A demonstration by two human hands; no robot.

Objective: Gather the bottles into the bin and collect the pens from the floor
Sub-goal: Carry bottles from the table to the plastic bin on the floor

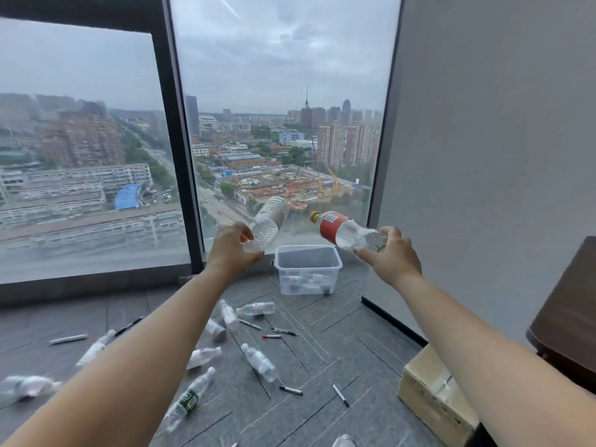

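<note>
- Left hand (233,250) fingers clasping base of clear ribbed plastic bottle (268,220).
- Right hand (392,253) gripping red-labelled clear bottle (345,230).
- Both raised over translucent plastic bin (308,269).

In the middle of the frame the left hand (233,250) grips a clear bottle (268,222) by its base, and the right hand (392,254) grips a red-label bottle (343,231) the same way. Both bottles are above the bin (308,269), which stands on the floor (338,350) by the window (283,108). In the lower part, more bottles (259,362) and pens (291,390) lie scattered. A cardboard box (432,398) sits at the lower right.
</note>
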